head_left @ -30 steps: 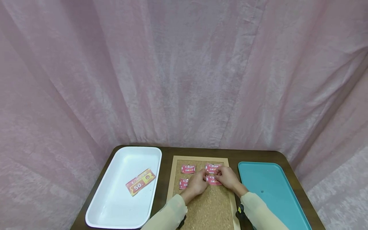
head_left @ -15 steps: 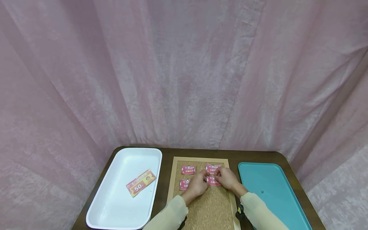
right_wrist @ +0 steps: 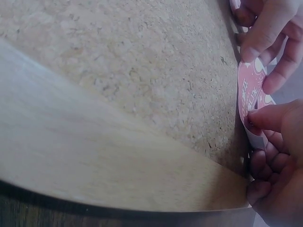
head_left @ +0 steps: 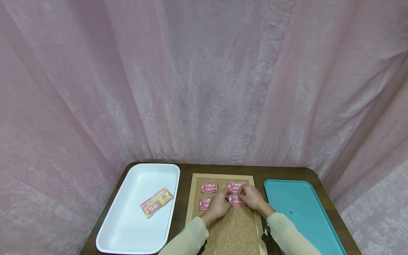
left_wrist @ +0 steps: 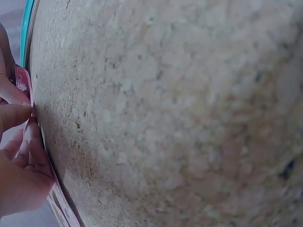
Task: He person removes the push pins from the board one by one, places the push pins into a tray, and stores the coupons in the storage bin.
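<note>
A pink paper coupon (head_left: 236, 201) lies low on the right of the cork board (head_left: 229, 230), held at both ends. My left hand (head_left: 220, 202) pinches its left end between thumb and fingers. The coupon's other end is gripped by my right hand (head_left: 252, 198). In the right wrist view the coupon (right_wrist: 249, 85) bends away from the cork, with the right hand (right_wrist: 279, 161) below and the left hand (right_wrist: 274, 33) above. Three more pink coupons sit on the board: one above (head_left: 234, 184), one upper left (head_left: 208, 188), one lower left (head_left: 204, 204), partly behind my left hand.
At left stands a white tray (head_left: 127, 233) with a pink and yellow coupon (head_left: 156, 202) in it. A teal tray (head_left: 306, 209) at right bears a small dark speck. The board has a wooden frame (head_left: 223, 176). A pink curtain (head_left: 204, 88) hangs behind the dark table (head_left: 271, 170).
Both hands stay at the lower right coupon with almost no visible movement. The whole view shifts very slightly.
</note>
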A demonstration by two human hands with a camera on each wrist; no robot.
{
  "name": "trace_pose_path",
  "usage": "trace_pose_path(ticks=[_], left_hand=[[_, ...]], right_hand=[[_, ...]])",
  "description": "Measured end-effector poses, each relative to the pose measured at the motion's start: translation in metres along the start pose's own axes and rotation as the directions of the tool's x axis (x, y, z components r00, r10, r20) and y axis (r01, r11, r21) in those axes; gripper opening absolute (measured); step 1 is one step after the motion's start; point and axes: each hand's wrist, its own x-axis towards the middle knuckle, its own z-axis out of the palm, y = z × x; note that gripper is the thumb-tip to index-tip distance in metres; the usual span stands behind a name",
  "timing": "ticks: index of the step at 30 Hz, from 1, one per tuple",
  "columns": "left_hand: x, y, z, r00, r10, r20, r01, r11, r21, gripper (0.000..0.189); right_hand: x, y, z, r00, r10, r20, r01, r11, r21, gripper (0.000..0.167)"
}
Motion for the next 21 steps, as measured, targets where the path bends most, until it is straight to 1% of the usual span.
trace_pose_path(ticks=[7,12,17,21], left_hand=[[-0.0007,0.0003,-0.0006,1.0,-0.009,0.005,0.009,1.0,-0.013,0.037],[-0.0007,0.0009,-0.0013,1.0,0.002,-0.004,-0.002,1.0,-0.006,0.036],[-0.0009,0.0003,-0.0003,1.0,0.002,-0.004,-0.002,1.0,-0.021,0.036],[-0.0014,-0.0005,0.0008,1.0,-0.004,-0.003,0.004,1.0,-0.026,0.037]], right_hand=[[-0.0001,0.0006,0.0004,1.0,0.002,-0.001,-0.002,1.0,0.003,0.013],[0.0007,0.0009,0.0012,1.0,-0.009,-0.012,0.009,1.0,-0.003,0.012],[0.0004,0.0021,0.0031,0.999,-0.027,-0.023,0.027,1.0,0.01,0.012],[0.0001,0.0015,0.0053,1.0,-0.023,-0.018,0.023,0.999,0.024,0.014]])
